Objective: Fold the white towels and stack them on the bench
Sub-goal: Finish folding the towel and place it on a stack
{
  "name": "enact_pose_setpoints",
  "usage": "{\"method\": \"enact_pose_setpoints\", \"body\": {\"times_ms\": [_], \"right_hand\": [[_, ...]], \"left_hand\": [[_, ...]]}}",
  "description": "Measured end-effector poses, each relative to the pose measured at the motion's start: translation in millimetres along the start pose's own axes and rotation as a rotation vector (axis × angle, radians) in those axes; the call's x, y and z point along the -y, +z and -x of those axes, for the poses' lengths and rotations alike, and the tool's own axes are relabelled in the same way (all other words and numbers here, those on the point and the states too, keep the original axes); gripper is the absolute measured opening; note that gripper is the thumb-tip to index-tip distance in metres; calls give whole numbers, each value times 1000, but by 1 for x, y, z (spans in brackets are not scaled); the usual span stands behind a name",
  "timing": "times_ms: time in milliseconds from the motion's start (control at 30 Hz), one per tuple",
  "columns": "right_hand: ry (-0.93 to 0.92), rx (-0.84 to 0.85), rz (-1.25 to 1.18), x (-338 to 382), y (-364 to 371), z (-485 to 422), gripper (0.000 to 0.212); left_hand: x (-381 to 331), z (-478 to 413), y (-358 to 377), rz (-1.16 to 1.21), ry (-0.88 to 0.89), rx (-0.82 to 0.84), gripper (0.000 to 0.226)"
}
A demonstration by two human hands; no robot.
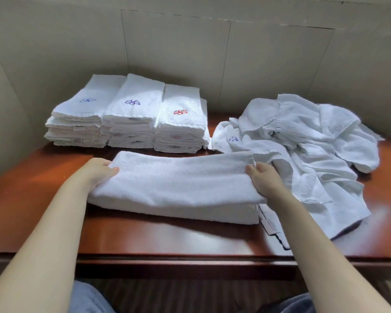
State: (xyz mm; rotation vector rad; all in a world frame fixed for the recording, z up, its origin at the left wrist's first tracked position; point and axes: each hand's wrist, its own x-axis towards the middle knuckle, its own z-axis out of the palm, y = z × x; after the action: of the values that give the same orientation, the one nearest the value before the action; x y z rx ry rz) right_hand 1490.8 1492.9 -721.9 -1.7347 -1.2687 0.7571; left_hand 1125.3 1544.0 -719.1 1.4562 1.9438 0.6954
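Mid-fold at centre frame: a long white towel (174,184), already doubled lengthwise, held at both short ends just above the reddish-brown bench (32,211). Left hand (97,172) curled round the left end, thumb on top and fingers tucked beneath; right hand (264,177) gripping the right end the same way, thumb over the upper layer. Held at the ends, by appearance, to keep the strip taut and its edges square before the next fold across the middle. A label hanging off the lower right corner, touching the bench.

Behind, at upper left of centre, three neat stacks of folded towels (131,118) standing side by side, touching, embroidered marks up: two blue, one red. Parked at the back, probably to leave the front as working room. At right, a loose heap of unfolded towels (303,150), just beside the right hand for easy reach.

Polished wood surface catching daylight; pale panelled wall (190,46) behind; denim-clad knees at the bottom edge.
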Motion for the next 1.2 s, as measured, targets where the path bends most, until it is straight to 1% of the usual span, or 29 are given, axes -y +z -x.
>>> {"method": "enact_pose_setpoints", "body": {"times_ms": [33,67,133,167,267,300,367,433,467,500,567,600,633,667,733,767,800,833,900,967,1033,1067,1100,1133,1167,1200], "right_hand": [[-7,5,41,-1,2,0,24],[-2,31,134,-2,4,0,27],[24,90,348,-8,6,-1,35],[26,106,429,-10,5,-1,36],[38,109,583,-11,4,-3,27],[63,100,617,-10,4,-3,33],[107,73,702,-12,6,0,48],[104,16,784,-12,13,7,46],[72,-26,813,-10,16,12,43],[-12,-82,838,-7,19,16,39],[-298,-192,862,-3,25,21,38],[-428,-207,837,-1,29,22,39],[-490,-160,814,1,33,24,42],[-490,-65,812,2,37,25,46],[-387,176,899,-4,46,28,53],[-341,251,938,-6,48,29,53],[-318,276,953,-6,48,30,52],[-321,267,965,-3,48,32,50],[-378,226,975,10,49,38,49],[-500,224,846,24,57,47,61],[-653,312,559,43,72,65,81],[-675,407,357,56,83,76,94],[-657,509,145,67,94,87,107],[-619,559,-36,77,104,95,116],[-567,530,-172,84,113,98,120],[-511,431,-259,89,118,99,116]], "left_hand": [[2,-1,-2,43,-20,5,26],[3,-1,-3,72,-35,16,29],[5,0,-5,87,-42,53,28],[5,-1,-5,80,-35,70,27],[5,-3,-6,66,-33,96,21],[5,-4,-6,48,-41,101,22],[4,-6,-9,-59,-52,110,32],[4,-6,-12,-204,-71,111,42],[5,-7,-12,-263,-79,109,48],[6,-8,-12,-304,-86,106,54],[7,-8,-10,-350,-84,77,61],[6,-8,-9,-357,-76,62,64],[5,-8,-7,-344,-72,56,68],[5,-7,-7,-310,-83,62,71],[3,-3,-8,-226,-148,102,78],[3,-1,-10,-202,-177,129,80],[4,2,-11,-184,-195,160,80],[4,4,-13,-151,-199,192,78],[0,10,-17,33,-130,232,76],[-14,22,-25,389,-3,254,75],[-33,38,-32,730,162,294,64],[-44,47,-32,805,253,323,58],[-55,57,-30,822,343,367,53],[-65,66,-26,803,420,427,51],[-73,73,-21,763,470,490,52],[-79,78,-16,717,500,538,55]]}}
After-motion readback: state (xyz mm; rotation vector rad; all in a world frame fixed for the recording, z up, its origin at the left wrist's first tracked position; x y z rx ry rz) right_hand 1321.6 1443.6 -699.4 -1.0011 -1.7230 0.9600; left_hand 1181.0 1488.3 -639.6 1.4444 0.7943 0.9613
